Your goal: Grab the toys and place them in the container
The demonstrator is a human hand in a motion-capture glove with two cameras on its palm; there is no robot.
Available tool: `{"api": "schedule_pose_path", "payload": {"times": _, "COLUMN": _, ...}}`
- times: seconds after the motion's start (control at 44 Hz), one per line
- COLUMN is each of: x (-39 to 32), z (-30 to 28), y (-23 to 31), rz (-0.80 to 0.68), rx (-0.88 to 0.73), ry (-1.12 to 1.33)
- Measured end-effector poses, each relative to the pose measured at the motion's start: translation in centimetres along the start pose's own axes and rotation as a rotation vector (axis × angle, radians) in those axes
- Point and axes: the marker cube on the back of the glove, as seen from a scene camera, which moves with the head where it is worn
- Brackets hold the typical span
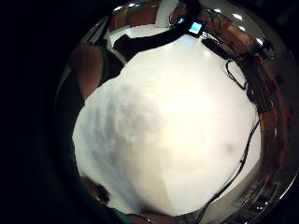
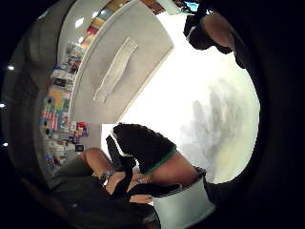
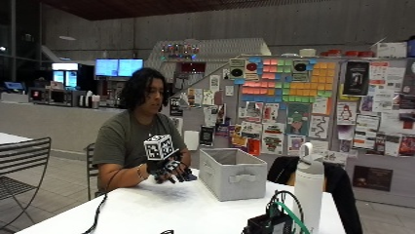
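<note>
In the outside view my gloved right hand (image 3: 170, 169) is raised just above the white table (image 3: 162, 209), to the left of the grey fabric container (image 3: 232, 173). A small dark thing (image 3: 186, 176) shows at the hand's side, between it and the container; I cannot tell what it is or whether the hand holds it. The container's open top shows nothing inside from this angle. The thumb side view has a black piece with a green rim (image 2: 143, 145) close to the palm and the container's wall (image 2: 183, 206) beside it. No toy lies on the bare table (image 1: 187, 116) under the palm.
A white bottle (image 3: 309, 187) and a black device with cables (image 3: 272, 222) stand at the table's near right corner. A black cable (image 3: 101, 209) runs over the table's left edge. A chair with a black jacket (image 3: 337, 183) stands behind the table.
</note>
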Motion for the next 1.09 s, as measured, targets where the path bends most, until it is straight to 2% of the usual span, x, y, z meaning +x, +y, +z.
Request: {"api": "schedule_pose_path", "payload": {"times": 1.092, "x": 1.4, "z": 0.6, "y": 0.4, "rz": 0.045, "rx": -0.003, "ry": -0.053}}
